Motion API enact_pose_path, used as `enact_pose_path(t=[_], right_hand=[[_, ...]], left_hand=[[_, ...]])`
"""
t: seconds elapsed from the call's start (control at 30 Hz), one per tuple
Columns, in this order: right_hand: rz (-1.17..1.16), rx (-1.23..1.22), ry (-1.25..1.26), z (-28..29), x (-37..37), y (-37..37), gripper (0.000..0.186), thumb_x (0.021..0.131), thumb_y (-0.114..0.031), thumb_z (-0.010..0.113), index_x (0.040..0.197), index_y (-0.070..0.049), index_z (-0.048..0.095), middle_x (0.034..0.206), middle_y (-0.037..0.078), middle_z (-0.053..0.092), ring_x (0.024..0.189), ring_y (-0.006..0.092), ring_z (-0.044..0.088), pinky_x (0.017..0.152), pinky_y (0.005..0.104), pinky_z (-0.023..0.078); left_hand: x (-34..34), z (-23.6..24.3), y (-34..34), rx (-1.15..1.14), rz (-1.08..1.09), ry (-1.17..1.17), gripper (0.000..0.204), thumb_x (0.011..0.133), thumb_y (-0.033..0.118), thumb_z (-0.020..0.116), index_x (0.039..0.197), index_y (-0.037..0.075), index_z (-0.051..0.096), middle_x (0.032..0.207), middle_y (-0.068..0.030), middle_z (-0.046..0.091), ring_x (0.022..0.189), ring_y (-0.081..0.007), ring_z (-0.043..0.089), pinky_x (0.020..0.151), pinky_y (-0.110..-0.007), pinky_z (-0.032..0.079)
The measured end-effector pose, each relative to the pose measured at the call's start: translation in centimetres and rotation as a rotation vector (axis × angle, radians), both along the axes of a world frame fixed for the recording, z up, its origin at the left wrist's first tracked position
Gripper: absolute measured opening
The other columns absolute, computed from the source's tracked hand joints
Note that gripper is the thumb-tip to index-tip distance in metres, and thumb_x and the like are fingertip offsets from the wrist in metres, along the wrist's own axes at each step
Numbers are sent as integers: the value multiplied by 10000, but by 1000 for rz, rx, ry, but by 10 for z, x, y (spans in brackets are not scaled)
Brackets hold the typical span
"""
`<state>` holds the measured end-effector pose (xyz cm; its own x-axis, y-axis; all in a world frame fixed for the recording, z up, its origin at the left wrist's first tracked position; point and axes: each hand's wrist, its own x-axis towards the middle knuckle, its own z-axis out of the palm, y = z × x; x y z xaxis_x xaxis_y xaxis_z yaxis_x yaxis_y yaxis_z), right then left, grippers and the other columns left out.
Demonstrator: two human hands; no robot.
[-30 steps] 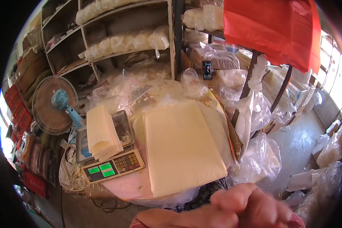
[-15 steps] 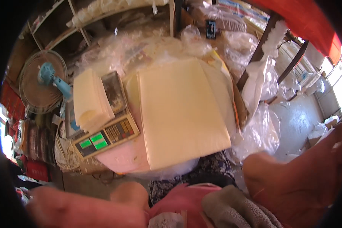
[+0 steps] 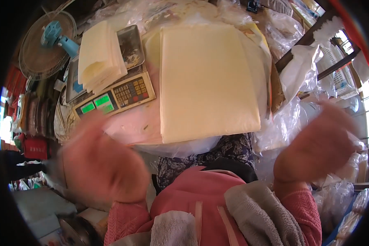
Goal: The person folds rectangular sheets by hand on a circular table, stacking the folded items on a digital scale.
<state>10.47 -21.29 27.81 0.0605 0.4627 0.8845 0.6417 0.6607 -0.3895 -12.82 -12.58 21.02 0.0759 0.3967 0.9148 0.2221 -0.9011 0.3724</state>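
My left hand (image 3: 104, 160) is raised in front of the scale's near corner, smeared by motion, so its fingers cannot be read. On the other side, my right hand (image 3: 320, 143) hangs in the air right of the table, blurred too, and nothing shows clearly in it. Between them a large stack of pale yellow sheets (image 3: 207, 86) lies flat on the table, its near edge toward me. Neither hand touches it. Left of the stack stands a digital scale (image 3: 129, 92) with green lit displays. Across its metal pan rests a smaller folded stack of cream sheets (image 3: 100, 53).
A blue and white fan (image 3: 49, 41) stands behind the scale. Clear plastic bags (image 3: 283, 127) bunch at the table's right side, near a white plastic basket (image 3: 340, 78). A grey towel (image 3: 258, 213) hangs over my chest.
Both hands have moved up and forward from near the lower edge, and my pink sleeves now show. The view has tilted down, so the table sits higher; the sheets lie as before.
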Motion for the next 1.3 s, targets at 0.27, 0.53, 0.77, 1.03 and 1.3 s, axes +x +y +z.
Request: enact_pose_path(t=[0.27, 0.53, 0.77, 1.03, 1.3], right_hand=[[208, -553, -595, -207, -28, 48, 123, 829, -110, 689, 946, -73, 685, 911, 49, 667, 912, 226, 638, 984, 493, 437], [188, -499, -821, -226, -67, 72, 19, 786, -116, 611, 791, -98, 607, 786, 52, 570, 865, 238, 601, 1063, 505, 372], [125, -470, -964, -224, -95, 68, 37, 753, -125, 610, 771, -97, 624, 748, 58, 577, 824, 259, 605, 1037, 572, 386], [193, -851, -49, -184, -43, 105, 36, 794, -8, 632, 799, -24, 663, 808, 49, 682, 687, 136, 636, 614, 318, 526], [253, -1033, -271, -174, 3, 63, 871, 839, -433, 749, 1500, -48, 333, 1458, 193, 459, 1375, 307, 419, 1135, 434, 340]], left_hand=[[-12, -196, -12, -922, -407, -272, 596, 878, -37, 601, 1433, -40, 382, 1444, -163, 436, 1361, -254, 416, 1129, -356, 317], [-22, -215, -18, -1196, -551, -408, 737, 814, -141, 551, 1493, -41, 281, 1503, -156, 375, 1411, -241, 354, 1147, -347, 295], [-24, -222, -20, -1225, -554, -464, 752, 809, -172, 540, 1498, -41, 268, 1535, -162, 338, 1438, -247, 321, 1158, -360, 290], [-26, -209, -18, -1231, -481, -431, 739, 784, -138, 560, 1477, -10, 337, 1523, -185, 359, 1417, -304, 356, 1145, -408, 322], [30, -188, 40, -545, -264, 589, 365, 762, 33, 649, 1127, 23, 642, 1263, -163, 583, 1232, -429, 489, 1069, -529, 368]])
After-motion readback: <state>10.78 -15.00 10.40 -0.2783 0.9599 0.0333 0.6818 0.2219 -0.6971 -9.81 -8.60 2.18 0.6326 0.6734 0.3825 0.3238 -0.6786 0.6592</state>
